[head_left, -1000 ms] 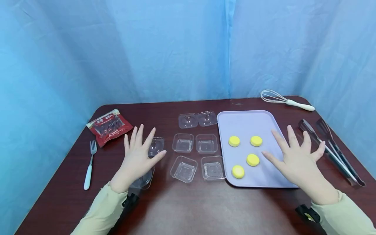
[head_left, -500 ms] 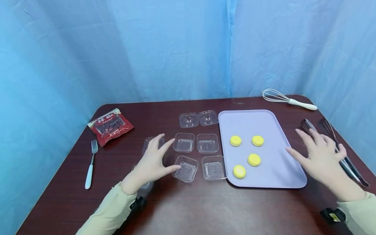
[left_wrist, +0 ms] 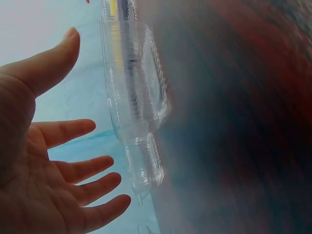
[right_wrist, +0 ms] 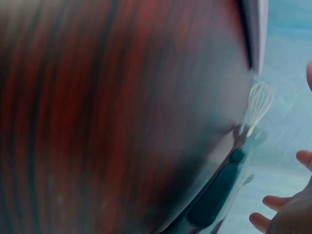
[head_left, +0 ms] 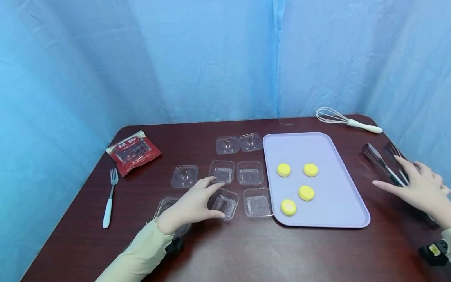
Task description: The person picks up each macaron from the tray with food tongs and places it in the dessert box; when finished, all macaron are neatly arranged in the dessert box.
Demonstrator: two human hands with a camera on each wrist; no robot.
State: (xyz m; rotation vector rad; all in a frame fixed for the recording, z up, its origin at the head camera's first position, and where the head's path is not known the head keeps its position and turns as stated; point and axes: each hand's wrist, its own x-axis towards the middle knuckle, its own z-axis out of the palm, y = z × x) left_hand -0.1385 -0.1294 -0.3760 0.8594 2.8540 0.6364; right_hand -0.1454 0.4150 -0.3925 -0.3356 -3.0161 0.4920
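Observation:
My left hand (head_left: 192, 205) hovers with spread, relaxed fingers beside a small square clear plastic container (head_left: 227, 203). In the left wrist view the thumb and fingers (left_wrist: 66, 131) stand apart from the clear containers (left_wrist: 139, 83) and hold nothing. Over at the right, my right hand (head_left: 421, 192) reaches above dark-ended food tongs (head_left: 378, 158), partly hiding their lower part. The tongs' dark grip (right_wrist: 214, 195) lies below the loosely bent right fingers (right_wrist: 275, 202) in the right wrist view, with a gap between. Several yellow round discs (head_left: 306, 193) sit on a lilac tray (head_left: 338, 207).
More clear containers (head_left: 250, 173) stand left of the tray, with domed clear lids (head_left: 227, 145) behind and another lid (head_left: 184, 176) to their left. A red packet (head_left: 134, 152) and a fork (head_left: 108, 207) lie at far left. A white whisk (head_left: 363, 125) is at back right.
The left hand has moved right and lower, towards the front clear container. My right hand has travelled right from over the tray to above the tongs. The containers and discs stay put.

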